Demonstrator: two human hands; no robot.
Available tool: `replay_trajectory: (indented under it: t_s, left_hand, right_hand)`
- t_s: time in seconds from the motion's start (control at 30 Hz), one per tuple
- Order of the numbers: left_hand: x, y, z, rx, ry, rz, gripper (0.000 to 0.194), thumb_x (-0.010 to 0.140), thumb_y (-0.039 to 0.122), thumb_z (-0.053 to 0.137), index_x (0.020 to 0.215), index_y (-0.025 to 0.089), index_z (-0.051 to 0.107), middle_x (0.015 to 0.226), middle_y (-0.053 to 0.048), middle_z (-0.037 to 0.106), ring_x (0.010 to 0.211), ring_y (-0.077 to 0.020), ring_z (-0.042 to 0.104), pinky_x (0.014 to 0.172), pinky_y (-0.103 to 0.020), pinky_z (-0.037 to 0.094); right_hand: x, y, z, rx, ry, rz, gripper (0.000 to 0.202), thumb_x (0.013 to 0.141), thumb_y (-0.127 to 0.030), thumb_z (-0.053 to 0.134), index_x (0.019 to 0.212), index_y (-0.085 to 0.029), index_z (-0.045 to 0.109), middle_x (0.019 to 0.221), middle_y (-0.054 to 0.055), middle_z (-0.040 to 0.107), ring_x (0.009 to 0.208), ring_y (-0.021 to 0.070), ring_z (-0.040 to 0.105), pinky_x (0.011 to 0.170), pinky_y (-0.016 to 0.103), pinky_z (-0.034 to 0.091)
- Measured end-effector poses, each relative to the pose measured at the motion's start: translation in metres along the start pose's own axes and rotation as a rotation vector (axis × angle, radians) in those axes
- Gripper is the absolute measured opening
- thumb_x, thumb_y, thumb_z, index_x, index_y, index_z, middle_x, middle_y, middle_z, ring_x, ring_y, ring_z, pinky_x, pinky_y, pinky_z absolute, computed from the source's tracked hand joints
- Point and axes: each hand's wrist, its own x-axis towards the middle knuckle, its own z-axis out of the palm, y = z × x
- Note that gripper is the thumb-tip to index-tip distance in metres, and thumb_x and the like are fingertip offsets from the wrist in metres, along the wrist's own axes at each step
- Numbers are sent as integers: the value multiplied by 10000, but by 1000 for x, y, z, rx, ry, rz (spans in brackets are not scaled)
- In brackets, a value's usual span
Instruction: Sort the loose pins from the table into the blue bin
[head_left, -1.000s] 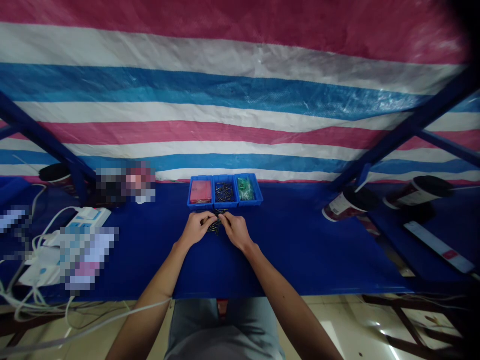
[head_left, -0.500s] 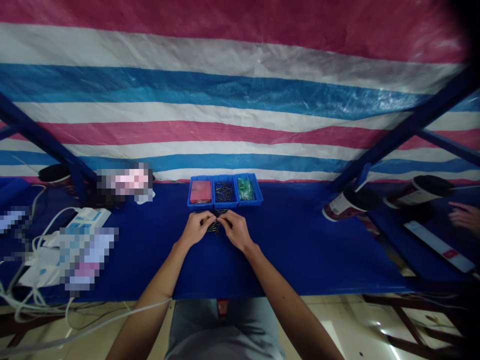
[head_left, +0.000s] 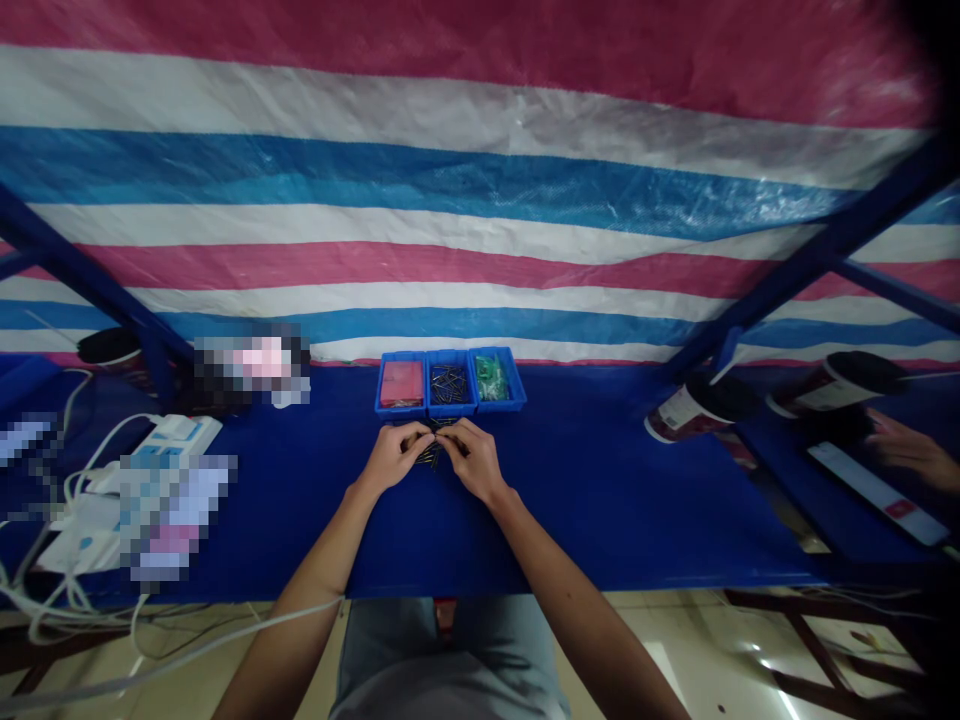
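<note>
Striped plastic sheeting (head_left: 450,215), red, white and blue, hung behind a blue work surface (head_left: 592,510).

Item: three blue trays in a row, sides touching. Left tray (head_left: 401,412), holding flat pink-red pieces (head_left: 403,382); middle tray (head_left: 451,410), slender dark pieces (head_left: 448,383); right tray (head_left: 501,406), green pieces (head_left: 491,378) with something clear and shiny.

Item: loose dark pieces (head_left: 427,457), with brassy glints, in a small heap on the surface just in front of the middle tray, partly hidden under the fingers.

Item: left hand (head_left: 391,458), thumb and fingers drawn together above the heap. Whether a piece is gripped cannot be told.

Item: right hand (head_left: 472,460), likewise bent into a pinch, its tips meeting or nearly meeting the left's. Its contents, if any, are too small to tell.

Item, far right: a co-worker's hand (head_left: 911,450), blurred, near a phone (head_left: 877,495) and a lidded cup (head_left: 832,385), well apart from the pair.

Handling notes, by judgement: such thin pieces ask for a light pinch, by the tips alone. One hand best steadies while the other adjusts. Wrists low give steadiness; fingers held slightly apart keep the work visible; the heap is best left unbrushed, lest pieces scatter.
</note>
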Motion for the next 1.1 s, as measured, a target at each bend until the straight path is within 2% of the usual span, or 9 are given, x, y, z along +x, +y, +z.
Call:
replay_trajectory:
  t_s: [0.27, 0.53, 0.8, 1.1]
  left_hand:
    - [1, 0, -1, -1, -23, 2, 350, 951, 407, 542, 862, 124, 730, 529, 56, 432, 500, -81, 348, 531, -215, 271]
    - [0, -2, 1, -1, 3, 15, 340, 947, 409, 547, 902, 131, 736, 520, 54, 435, 496, -87, 355, 528, -210, 288]
    - [0, -5, 2, -3, 18, 9, 314, 930, 402, 581, 922, 132, 740, 509, 67, 390, 489, -81, 336, 524, -206, 279]
    - [0, -4, 2, 5, 25, 7, 313, 933, 396, 573, 893, 139, 748, 506, 64, 390, 492, -85, 338, 529, -211, 285]
  right_hand:
    - [1, 2, 1, 14, -23, -11, 188, 957, -322, 594, 1027, -202, 720, 751, 6, 571, 599, 119, 503, 594, 243, 424]
    - [2, 1, 0, 9, -20, -14, 195, 975, -283, 568, 1035, -207, 737, 852, 39, 646, 690, 139, 581, 672, 252, 462]
    - [0, 8, 2, 52, -11, -20, 202, 971, -286, 581, 1037, -207, 755, 854, 45, 653, 709, 142, 600, 663, 253, 474]
    - [1, 4, 2, 13, 1, -13, 172, 962, -275, 593, 984, -204, 749, 844, 42, 655, 713, 149, 610, 675, 262, 473]
